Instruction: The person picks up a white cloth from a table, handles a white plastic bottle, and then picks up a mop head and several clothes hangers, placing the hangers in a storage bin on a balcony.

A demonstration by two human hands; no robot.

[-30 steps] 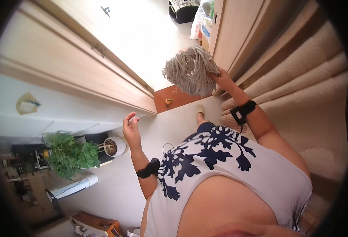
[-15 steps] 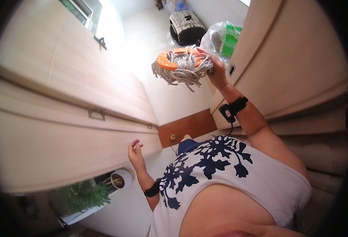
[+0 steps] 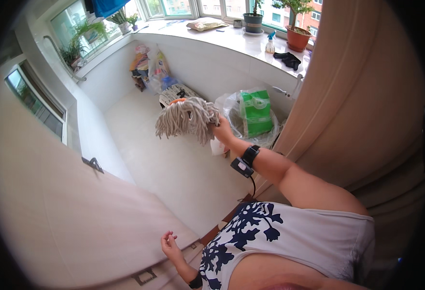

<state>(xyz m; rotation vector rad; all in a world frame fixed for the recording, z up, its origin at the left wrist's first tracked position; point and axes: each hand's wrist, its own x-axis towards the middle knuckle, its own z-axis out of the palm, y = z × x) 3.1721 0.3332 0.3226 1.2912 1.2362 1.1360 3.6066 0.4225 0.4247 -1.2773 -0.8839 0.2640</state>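
In my right hand [image 3: 225, 131], stretched out ahead of me, a mop head [image 3: 188, 118] is gripped by its right side. Thick grey cotton strands hang from it, and only a sliver of its orange ring shows at the top. The fingers are partly hidden behind the strands. Low on the left, my left hand [image 3: 170, 245] is held up near the pale door panel, its fingers loosely bent and apart with nothing in them. Black straps circle both of my forearms.
Behind the mop head lies a black-and-white patterned container [image 3: 176, 92]. Right of it stands a clear plastic bag [image 3: 229, 108] with a green package [image 3: 257, 113]. The windowsill [image 3: 222, 38] bears potted plants, a spray bottle [image 3: 270, 44] and black cloth [image 3: 288, 60]. A door panel [image 3: 77, 212] borders the left.
The mop head has tipped, so its strands now face me and most of the orange ring is hidden. My view has swung up toward the balcony windows. My right hand keeps its hold.
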